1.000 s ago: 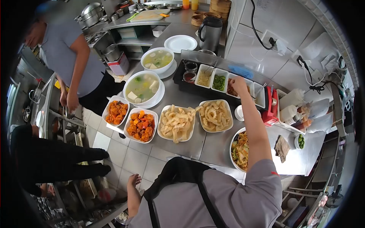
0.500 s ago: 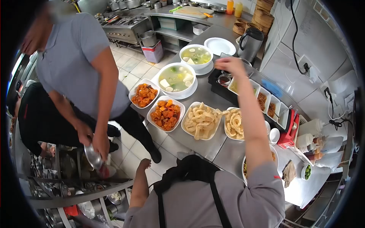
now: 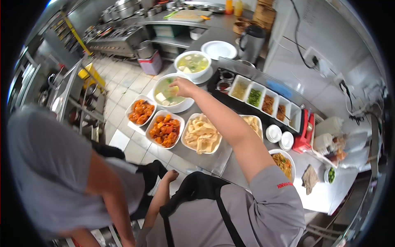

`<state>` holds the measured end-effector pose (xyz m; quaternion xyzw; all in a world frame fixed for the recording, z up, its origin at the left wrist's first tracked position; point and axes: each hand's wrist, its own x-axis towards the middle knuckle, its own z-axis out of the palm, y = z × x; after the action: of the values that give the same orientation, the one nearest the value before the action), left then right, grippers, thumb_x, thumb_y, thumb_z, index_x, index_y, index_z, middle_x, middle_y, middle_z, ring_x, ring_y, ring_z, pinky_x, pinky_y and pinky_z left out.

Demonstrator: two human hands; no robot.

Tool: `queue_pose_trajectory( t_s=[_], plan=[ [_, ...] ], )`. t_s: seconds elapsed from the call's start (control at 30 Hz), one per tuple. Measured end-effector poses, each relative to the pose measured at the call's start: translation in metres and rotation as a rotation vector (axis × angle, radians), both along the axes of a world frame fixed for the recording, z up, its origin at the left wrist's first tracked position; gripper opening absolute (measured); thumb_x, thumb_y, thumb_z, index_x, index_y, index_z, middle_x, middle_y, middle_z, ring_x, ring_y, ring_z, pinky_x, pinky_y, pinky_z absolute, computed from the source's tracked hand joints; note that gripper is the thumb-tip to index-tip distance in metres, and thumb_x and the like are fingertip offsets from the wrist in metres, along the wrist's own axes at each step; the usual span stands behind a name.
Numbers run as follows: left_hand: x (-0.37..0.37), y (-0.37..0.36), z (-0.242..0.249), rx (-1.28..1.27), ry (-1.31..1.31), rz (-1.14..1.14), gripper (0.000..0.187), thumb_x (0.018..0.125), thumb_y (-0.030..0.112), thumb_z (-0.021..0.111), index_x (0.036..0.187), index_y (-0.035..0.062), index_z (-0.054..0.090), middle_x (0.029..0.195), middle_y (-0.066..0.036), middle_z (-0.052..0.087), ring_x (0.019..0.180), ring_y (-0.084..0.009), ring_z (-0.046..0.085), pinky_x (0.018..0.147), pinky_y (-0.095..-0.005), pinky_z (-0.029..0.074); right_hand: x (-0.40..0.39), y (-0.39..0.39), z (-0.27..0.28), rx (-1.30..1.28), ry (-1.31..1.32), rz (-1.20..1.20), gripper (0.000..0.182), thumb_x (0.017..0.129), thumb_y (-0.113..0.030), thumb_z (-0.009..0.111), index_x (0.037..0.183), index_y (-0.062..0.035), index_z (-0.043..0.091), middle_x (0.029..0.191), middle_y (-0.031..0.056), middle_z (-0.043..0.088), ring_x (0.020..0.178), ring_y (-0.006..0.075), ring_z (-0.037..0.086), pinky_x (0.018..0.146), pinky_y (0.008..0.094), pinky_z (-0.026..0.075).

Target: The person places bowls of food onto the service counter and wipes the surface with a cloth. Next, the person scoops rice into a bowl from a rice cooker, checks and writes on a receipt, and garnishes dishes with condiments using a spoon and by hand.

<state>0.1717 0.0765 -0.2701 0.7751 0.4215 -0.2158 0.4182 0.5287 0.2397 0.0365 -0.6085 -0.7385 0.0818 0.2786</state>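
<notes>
My right hand (image 3: 183, 87) hangs over the nearer white bowl of soup (image 3: 161, 94), fingers drawn together and pointing down. Anything in the pinch is too small to make out. Greens and white chunks float in that broth. Behind it is a second soup bowl (image 3: 193, 66), also on a white plate. My left hand (image 3: 170, 175) is low beside my body, loosely curled, with nothing visible in it. In front of the soups sit two white dishes of orange-red glazed pieces (image 3: 166, 131) and a dish of pale fried strips (image 3: 201, 133).
A black condiment tray (image 3: 214, 82) with chopped greens (image 3: 254, 97) and brown toppings lies at right. Small white bowls (image 3: 273, 133), a noodle dish (image 3: 283, 164) and a cloth (image 3: 310, 179) are nearer. A co-worker (image 3: 61, 173) leans close on my left.
My right hand has moved left from above the condiment tray to above the nearer soup bowl. The co-worker has come closer and bent down. My view has shifted.
</notes>
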Motion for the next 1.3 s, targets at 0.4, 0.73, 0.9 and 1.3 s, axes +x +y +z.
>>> queue_pose_trajectory(
  t_s=[0.4,0.73,0.9,1.3],
  plan=[
    [-0.049,0.007,0.01,-0.475,0.137,0.76,0.032,0.084,0.025,0.05,0.107,0.0028,0.052,0.101,-0.012,0.061,0.085,-0.0247,0.061,0.07,-0.0388,0.049,0.251,-0.231,-0.04,-0.351,-0.357,-0.803,0.022,0.078,-0.012,0.046,0.08,-0.0004,0.065,0.087,0.0213,0.062,0.085,0.0363,0.059,0.074,0.044,0.047],
    [-0.046,0.022,0.027,-0.36,-0.164,0.829,0.033,0.083,0.027,0.052,0.108,0.0044,0.052,0.091,-0.009,0.063,0.078,-0.0199,0.062,0.064,-0.0321,0.048,0.251,-0.257,-0.013,-0.131,-0.096,-0.806,0.009,0.067,-0.007,0.059,0.068,0.0,0.065,0.067,0.0205,0.061,0.064,0.0319,0.061,0.06,0.0366,0.049],
    [-0.099,-0.004,0.031,-0.459,-0.178,1.093,0.029,0.084,0.023,0.051,0.107,0.006,0.053,0.09,-0.009,0.061,0.075,-0.0199,0.061,0.065,-0.0334,0.048,0.256,-0.251,0.045,0.026,0.545,-0.868,0.01,0.063,0.001,0.066,0.073,0.005,0.065,0.061,0.0082,0.063,0.053,0.0122,0.059,0.051,0.0246,0.048],
    [-0.169,-0.033,0.044,-0.44,-0.358,1.357,0.027,0.086,0.022,0.05,0.107,0.0057,0.053,0.087,-0.007,0.06,0.074,-0.0194,0.06,0.064,-0.031,0.048,0.148,0.073,0.044,0.071,0.459,-0.499,0.007,0.066,-0.008,0.066,0.07,-0.0018,0.067,0.066,0.0141,0.064,0.062,0.0227,0.063,0.059,0.0299,0.05]
  ],
)
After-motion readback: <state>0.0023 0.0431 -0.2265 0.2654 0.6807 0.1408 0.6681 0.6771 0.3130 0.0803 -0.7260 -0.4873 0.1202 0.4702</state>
